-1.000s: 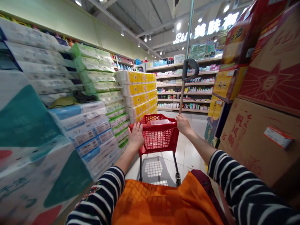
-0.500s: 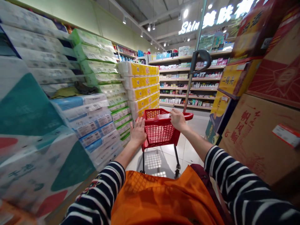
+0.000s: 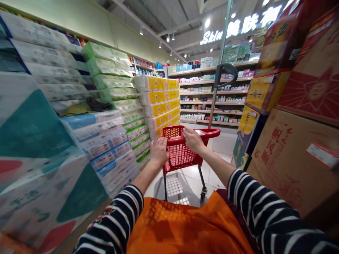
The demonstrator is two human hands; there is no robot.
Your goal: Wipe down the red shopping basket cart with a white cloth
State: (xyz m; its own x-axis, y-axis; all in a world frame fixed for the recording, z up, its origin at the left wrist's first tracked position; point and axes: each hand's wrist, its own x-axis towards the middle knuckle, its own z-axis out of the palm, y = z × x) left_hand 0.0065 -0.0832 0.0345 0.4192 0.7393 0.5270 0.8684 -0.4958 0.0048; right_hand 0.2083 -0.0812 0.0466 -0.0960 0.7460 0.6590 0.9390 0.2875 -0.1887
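A red plastic shopping cart [image 3: 182, 157] on dark legs stands in front of me. My left hand [image 3: 159, 152] rests over the left end of its handle, fingers curled onto the bar. Around the middle of the red handle [image 3: 212, 133] my right hand [image 3: 194, 141] is closed, with the thumb side up. A small pale label shows on the handle beside it. Only part of the basket's inside is visible, and no goods can be made out in it.
Stacked tissue packs [image 3: 113, 141] line the left, with yellow-and-white packs [image 3: 161, 102] beyond. Cardboard boxes [image 3: 299, 158] are piled close on the right. A grey pole with a looped handle [image 3: 225, 76] rises past the cart. Product shelves [image 3: 201, 97] stand ahead.
My right hand has slid left along the handle, nearer my left hand. The cart has turned slightly and sits a little lower and further right in view.
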